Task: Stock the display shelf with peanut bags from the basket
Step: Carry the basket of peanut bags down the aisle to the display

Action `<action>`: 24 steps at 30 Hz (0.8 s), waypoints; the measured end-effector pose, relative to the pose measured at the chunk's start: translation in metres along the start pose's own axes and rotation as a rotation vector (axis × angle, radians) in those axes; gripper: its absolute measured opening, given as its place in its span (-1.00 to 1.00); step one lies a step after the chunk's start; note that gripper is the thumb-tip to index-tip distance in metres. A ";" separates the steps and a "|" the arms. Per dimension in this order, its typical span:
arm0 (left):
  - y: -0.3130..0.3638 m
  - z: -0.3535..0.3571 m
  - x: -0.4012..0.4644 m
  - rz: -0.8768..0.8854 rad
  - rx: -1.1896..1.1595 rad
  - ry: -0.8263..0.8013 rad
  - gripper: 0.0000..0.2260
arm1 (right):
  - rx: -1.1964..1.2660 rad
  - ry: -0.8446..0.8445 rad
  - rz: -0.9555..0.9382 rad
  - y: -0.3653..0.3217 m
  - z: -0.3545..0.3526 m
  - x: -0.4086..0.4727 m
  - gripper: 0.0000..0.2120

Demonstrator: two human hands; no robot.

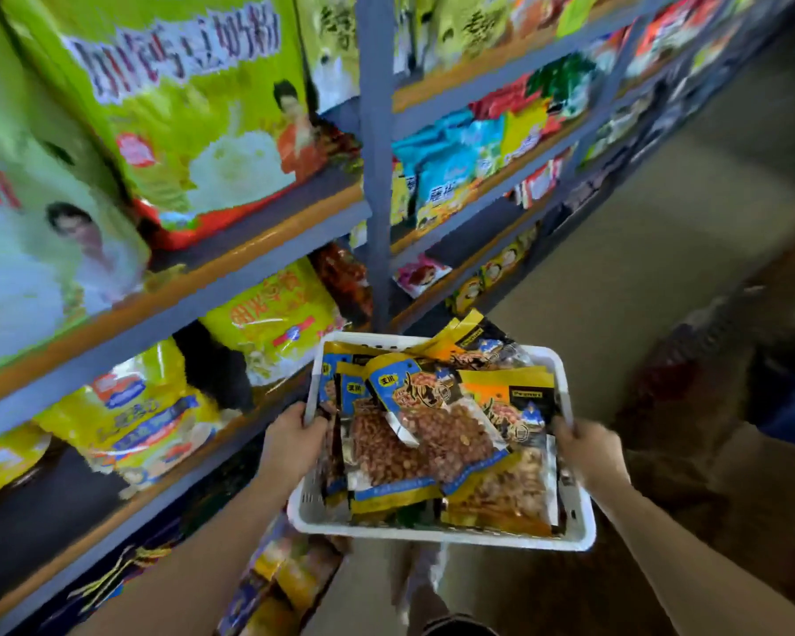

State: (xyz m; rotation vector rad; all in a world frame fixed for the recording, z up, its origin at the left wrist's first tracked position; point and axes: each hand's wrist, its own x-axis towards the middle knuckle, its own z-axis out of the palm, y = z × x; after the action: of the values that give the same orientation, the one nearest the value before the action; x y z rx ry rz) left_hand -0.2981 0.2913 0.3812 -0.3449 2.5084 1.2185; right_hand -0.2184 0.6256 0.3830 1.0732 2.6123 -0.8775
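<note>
Carrying the basket (437, 537) was the step in hand: it hung in the air at six o'clock, heaped with peanut bags (425, 433), none yet shelved. The left hand (294, 440) curled round its nine o'clock rim, the right hand (586, 447) gripped the three o'clock rim. The shelf (230, 286) ran past at nine to twelve o'clock, crowded with yellow packs (271, 319). Next, I judged, one hand had to let go and pinch a bag.

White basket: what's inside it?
The white basket, gripped at its sides by the left hand and right hand, holds overlapping peanut bags, yellow-and-blue with clear windows showing nuts. They cover the floor, so the count underneath can't be seen.
</note>
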 end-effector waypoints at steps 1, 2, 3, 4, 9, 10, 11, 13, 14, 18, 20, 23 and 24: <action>0.024 0.013 0.019 0.023 0.034 -0.020 -0.73 | 0.015 0.011 0.030 0.003 -0.013 0.018 -0.54; 0.049 0.027 0.039 0.045 0.065 -0.048 -0.74 | 0.024 0.019 0.063 0.006 -0.026 0.035 -0.54; 0.074 0.041 0.057 0.071 0.101 -0.080 -0.73 | 0.039 0.026 0.103 0.010 -0.038 0.052 -0.55; 0.098 0.056 0.077 0.100 0.152 -0.113 -0.73 | 0.061 0.030 0.150 0.014 -0.049 0.069 -0.56; 0.203 0.132 0.166 0.177 0.294 -0.289 -0.76 | 0.275 0.147 0.386 0.031 -0.093 0.146 -0.65; 0.224 0.150 0.183 0.187 0.302 -0.325 -0.77 | 0.291 0.165 0.422 0.035 -0.102 0.162 -0.66; 0.243 0.164 0.198 0.191 0.311 -0.349 -0.75 | 0.295 0.174 0.440 0.037 -0.109 0.175 -0.67; 0.278 0.197 0.233 0.216 0.329 -0.401 -0.72 | 0.284 0.203 0.470 0.040 -0.124 0.205 -0.67; 0.297 0.218 0.255 0.232 0.335 -0.425 -0.72 | 0.281 0.223 0.493 0.043 -0.132 0.227 -0.68; 0.383 0.277 0.318 0.292 0.387 -0.501 -0.75 | 0.241 0.286 0.579 0.041 -0.166 0.303 -0.69; 0.431 0.303 0.344 0.326 0.360 -0.528 -0.72 | 0.252 0.302 0.613 0.038 -0.187 0.340 -0.71; 0.500 0.348 0.383 0.357 0.390 -0.558 -0.70 | 0.359 0.339 0.676 0.039 -0.220 0.398 -0.70; 0.520 0.366 0.397 0.358 0.395 -0.573 -0.70 | 0.390 0.345 0.700 0.043 -0.230 0.418 -0.67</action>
State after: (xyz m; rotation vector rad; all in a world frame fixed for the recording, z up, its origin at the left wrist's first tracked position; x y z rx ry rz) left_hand -0.7773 0.8669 0.3836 0.4997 2.2597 0.7488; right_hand -0.4787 1.0277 0.3919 2.2205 2.0340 -1.0981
